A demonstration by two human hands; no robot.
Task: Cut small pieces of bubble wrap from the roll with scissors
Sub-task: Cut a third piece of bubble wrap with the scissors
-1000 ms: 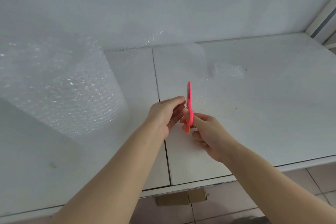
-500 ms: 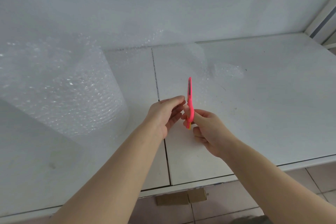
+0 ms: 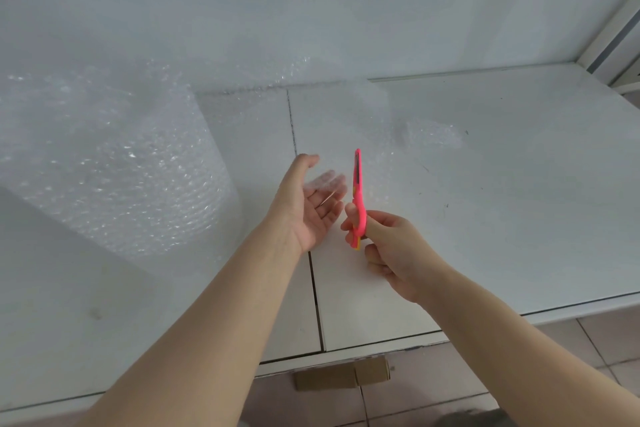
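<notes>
Since a moment ago the left hand (image 3: pixel 308 208) has drawn away from the scissors (image 3: pixel 358 198) and spread open, palm up and fingers relaxed, with a small piece of bubble wrap (image 3: pixel 327 182) lying across its fingertips. On the white table (image 3: pixel 519 218) the big bubble wrap roll (image 3: pixel 114 166) stands at the far left, its loose sheet trailing right along the wall. The right hand (image 3: pixel 391 246), just right of the left, grips the pink scissors by the handles, blades pointing away. Cut pieces (image 3: pixel 429 135) lie farther back.
</notes>
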